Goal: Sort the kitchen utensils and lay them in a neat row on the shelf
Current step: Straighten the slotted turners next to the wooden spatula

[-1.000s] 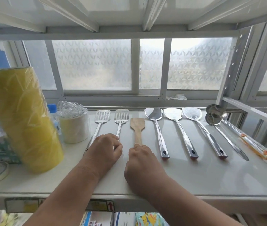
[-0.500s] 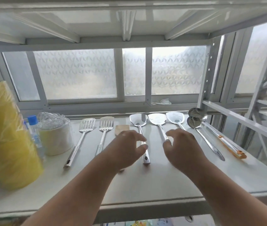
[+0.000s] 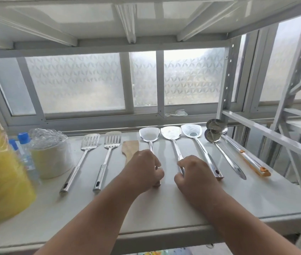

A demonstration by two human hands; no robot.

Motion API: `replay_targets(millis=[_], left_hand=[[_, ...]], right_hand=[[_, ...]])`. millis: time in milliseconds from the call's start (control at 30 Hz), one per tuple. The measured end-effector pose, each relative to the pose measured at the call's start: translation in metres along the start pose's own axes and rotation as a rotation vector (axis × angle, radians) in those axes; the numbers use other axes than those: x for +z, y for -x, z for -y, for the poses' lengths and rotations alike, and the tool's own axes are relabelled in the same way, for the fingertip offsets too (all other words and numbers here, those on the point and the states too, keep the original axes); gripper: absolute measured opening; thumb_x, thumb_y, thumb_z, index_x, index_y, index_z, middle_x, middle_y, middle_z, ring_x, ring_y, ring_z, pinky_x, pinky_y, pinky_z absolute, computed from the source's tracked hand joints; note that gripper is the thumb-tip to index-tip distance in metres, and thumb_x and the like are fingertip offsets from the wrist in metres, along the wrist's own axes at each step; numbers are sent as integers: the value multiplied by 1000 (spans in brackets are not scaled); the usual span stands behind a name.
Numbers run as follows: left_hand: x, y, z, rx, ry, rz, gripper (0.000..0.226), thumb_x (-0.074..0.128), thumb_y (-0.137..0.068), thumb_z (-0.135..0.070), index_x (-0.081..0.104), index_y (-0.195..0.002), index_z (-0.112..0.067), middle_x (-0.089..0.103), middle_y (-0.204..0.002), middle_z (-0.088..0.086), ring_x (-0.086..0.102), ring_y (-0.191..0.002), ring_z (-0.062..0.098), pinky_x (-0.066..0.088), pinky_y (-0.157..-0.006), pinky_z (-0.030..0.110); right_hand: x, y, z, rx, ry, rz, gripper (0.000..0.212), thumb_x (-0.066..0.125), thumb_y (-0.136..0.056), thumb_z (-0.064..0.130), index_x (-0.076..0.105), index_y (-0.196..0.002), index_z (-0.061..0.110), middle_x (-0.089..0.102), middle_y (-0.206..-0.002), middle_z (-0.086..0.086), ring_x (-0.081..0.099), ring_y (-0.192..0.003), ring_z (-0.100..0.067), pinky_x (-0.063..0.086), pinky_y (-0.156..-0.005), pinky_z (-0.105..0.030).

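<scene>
Utensils lie in a row on the white shelf (image 3: 182, 214), handles toward me. From the left: two slotted steel turners (image 3: 89, 144) (image 3: 111, 142), a wooden spatula (image 3: 129, 147), three solid steel turners (image 3: 149, 134) (image 3: 170, 133) (image 3: 192, 131), a steel ladle (image 3: 212, 136) and an orange-handled ladle (image 3: 216, 124). My left hand (image 3: 142, 172) is closed around the handle of the first solid turner. My right hand (image 3: 193, 173) pinches the handle of the second solid turner. Both handles are largely hidden under my hands.
A tall yellow wrapped roll (image 3: 0, 173) stands at the left, with blue-capped bottles (image 3: 24, 155) and a plastic-wrapped white tub (image 3: 51, 157) beside it. A window frame runs behind the shelf. Metal rack posts (image 3: 225, 89) rise at the right.
My hands left the slotted turner and wooden spatula, moved right, and have come down onto the handles of the first two solid turners. The view shifted right.
</scene>
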State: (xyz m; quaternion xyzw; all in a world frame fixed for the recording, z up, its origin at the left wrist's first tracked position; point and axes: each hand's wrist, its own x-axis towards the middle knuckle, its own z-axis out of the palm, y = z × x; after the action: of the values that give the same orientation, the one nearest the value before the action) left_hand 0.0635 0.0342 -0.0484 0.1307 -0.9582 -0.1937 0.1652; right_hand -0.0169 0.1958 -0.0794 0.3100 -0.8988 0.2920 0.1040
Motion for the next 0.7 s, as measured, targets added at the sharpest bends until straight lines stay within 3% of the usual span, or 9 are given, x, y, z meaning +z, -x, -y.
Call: replay_targets(millis=[100,200,267,433,700], left_hand=[[1,0,1,7,-15,-12,28,64,-82,-28,74,-77,-2,75,-92,15,68,-90,25,57,-82,43],[1,0,2,8,-24,-20,28,63,-80,-30,73,-76,-3,74,-90,16,65,-81,23,59,-82,46],[1,2,1,-3,-33,-17,22,63,-80,-30,65,-69,-11,67,-81,12,56,-74,19,59,-82,47],[0,4,-3,-41,21,-39,28,67,-85,-26,78,-87,-1,78,-92,11,71,-93,25,58,-83,41],[-1,4,-8,-37,27,-66,21,68,-88,-23,83,-82,-10,78,-85,2,72,-81,13,57,-80,27]], right_hand=[[2,-1,-2,-32,20,-7,8,58,-79,21,58,-75,14,59,-88,-3,55,-86,-24,47,-77,-30],[2,0,-2,-56,29,-21,17,59,-79,19,47,-67,15,54,-83,-3,51,-79,-24,43,-72,-30],[3,0,-2,-63,34,-27,20,60,-79,18,45,-66,15,54,-81,-3,49,-77,-23,39,-70,-29],[4,-2,-2,-63,24,-32,24,60,-79,16,41,-65,16,51,-81,-1,45,-76,-22,34,-69,-26],[5,-2,-2,-65,26,-48,18,59,-80,17,48,-67,13,54,-81,-3,47,-76,-22,36,-69,-27]])
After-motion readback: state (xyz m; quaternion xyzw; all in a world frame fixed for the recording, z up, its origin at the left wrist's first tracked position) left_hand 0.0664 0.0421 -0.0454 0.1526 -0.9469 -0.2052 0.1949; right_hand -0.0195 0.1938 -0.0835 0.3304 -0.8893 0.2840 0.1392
